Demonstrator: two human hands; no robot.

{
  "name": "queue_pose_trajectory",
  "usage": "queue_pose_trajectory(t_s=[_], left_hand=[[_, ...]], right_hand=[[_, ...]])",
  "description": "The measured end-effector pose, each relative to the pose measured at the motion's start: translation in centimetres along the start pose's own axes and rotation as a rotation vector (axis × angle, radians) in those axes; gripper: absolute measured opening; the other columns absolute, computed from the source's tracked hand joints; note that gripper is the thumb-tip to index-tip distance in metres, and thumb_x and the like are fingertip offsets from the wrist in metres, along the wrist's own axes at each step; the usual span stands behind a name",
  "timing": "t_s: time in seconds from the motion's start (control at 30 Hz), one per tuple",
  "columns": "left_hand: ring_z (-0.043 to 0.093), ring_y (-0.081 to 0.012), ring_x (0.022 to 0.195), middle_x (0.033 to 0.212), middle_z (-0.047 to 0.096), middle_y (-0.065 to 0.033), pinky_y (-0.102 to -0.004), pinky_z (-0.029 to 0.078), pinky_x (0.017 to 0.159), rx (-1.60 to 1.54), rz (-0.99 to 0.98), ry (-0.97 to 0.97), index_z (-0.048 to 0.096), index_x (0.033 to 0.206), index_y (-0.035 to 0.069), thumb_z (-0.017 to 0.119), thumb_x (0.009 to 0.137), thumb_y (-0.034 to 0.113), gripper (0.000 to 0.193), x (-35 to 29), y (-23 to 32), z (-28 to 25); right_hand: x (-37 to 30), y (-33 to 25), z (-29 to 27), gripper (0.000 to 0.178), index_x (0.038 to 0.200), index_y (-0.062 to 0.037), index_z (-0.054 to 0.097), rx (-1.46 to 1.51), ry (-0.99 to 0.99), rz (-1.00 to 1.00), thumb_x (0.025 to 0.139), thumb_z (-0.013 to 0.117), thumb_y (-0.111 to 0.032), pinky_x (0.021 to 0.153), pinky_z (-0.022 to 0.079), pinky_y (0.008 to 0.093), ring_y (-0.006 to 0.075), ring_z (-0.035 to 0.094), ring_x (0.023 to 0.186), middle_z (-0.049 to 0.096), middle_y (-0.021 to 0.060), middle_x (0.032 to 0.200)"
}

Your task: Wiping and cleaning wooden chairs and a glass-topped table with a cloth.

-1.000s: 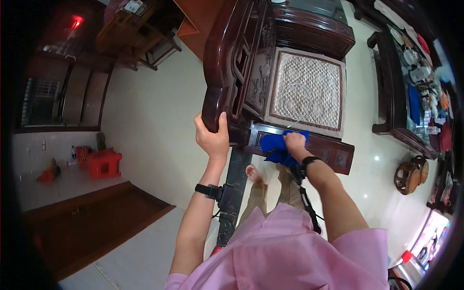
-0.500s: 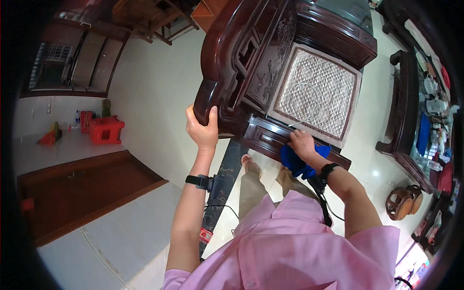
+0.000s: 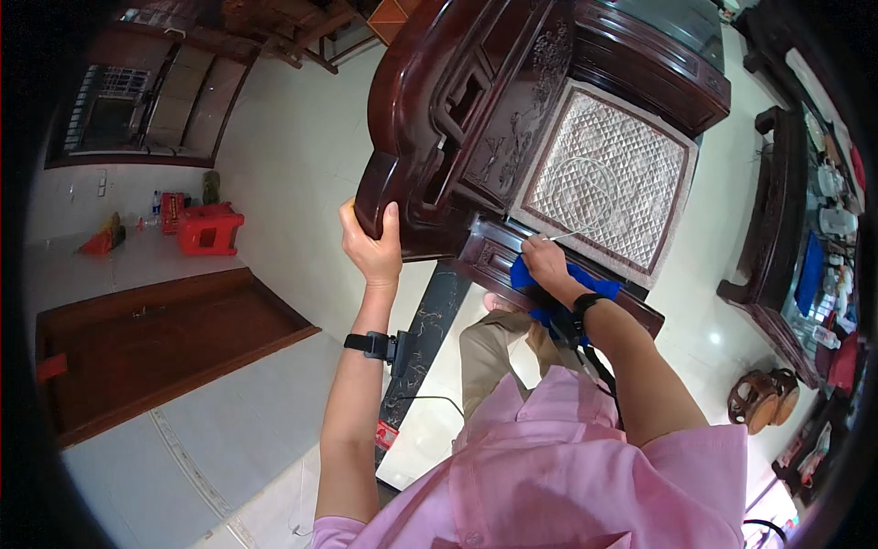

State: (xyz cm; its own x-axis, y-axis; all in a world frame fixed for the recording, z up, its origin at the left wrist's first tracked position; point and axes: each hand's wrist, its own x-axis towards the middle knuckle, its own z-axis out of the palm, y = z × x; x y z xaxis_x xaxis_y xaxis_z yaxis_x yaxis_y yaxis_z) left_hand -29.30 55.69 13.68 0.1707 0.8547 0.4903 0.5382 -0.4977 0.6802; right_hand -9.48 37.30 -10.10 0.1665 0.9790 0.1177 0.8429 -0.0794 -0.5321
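Observation:
A dark, glossy carved wooden armchair (image 3: 412,137) stands before me. My left hand (image 3: 371,245) is closed around the end of its curved upper frame, thumb toward the chair. My right hand (image 3: 546,263) is closed on a blue cloth (image 3: 585,276) at the chair's near side panel (image 3: 489,252). Part of the cloth spreads beneath that hand and wrist. A thin white strand shows by its fingertips; I cannot tell whether the hand holds it. Beyond lies a quilted grey-and-white seat cushion (image 3: 631,156) with a brown border and faint circular lines.
Right of the chair stands a dark wooden table (image 3: 764,220) crowded with small items, with round wooden stools (image 3: 754,398) near it. A red plastic stool (image 3: 208,229) is by the left wall. Black straps with devices sit on both wrists, and a cable hangs near my legs.
My right hand has slid left along the side panel with the blue cloth. My left hand keeps its grip on the frame. The view has shifted slightly.

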Motion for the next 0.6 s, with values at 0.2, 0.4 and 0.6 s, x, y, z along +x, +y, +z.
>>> queue_pose_trajectory(t_s=[0.2,0.4,0.6], left_hand=[[0.066,-0.0291,0.079,0.090,0.067,-0.0147,-0.0378,0.052,0.074,-0.006,-0.047,0.012,0.056,0.110,0.001,0.077,0.084,0.027,0.042,0.1,0.1,-0.5],[0.064,-0.0217,0.082,0.090,0.067,-0.0129,-0.0349,0.052,0.078,-0.024,-0.033,0.011,0.056,0.110,-0.001,0.073,0.089,0.025,0.037,0.0,0.4,-0.4],[0.066,-0.0244,0.081,0.091,0.068,-0.0147,-0.0362,0.052,0.078,-0.006,0.018,0.021,0.057,0.111,0.000,0.073,0.089,0.026,0.038,0.1,0.1,-0.1]], right_hand=[[0.5,-0.5,0.3,0.004,0.084,-0.0100,0.057,-0.161,-0.032,-0.071,0.083,0.059,-0.013,0.068,0.053,0.0393,0.0271,0.063,0.080,0.057,0.0083,0.082],[1.3,-1.3,1.2,0.003,0.082,-0.0100,0.059,-0.235,-0.079,-0.082,0.082,0.059,-0.013,0.067,0.053,0.0373,0.0252,0.065,0.078,0.059,0.0078,0.081],[6.7,-5.4,3.2,0.010,0.083,-0.0116,0.069,-0.373,-0.119,-0.081,0.082,0.060,-0.016,0.066,0.053,0.0343,0.0221,0.067,0.081,0.065,0.0063,0.086]])
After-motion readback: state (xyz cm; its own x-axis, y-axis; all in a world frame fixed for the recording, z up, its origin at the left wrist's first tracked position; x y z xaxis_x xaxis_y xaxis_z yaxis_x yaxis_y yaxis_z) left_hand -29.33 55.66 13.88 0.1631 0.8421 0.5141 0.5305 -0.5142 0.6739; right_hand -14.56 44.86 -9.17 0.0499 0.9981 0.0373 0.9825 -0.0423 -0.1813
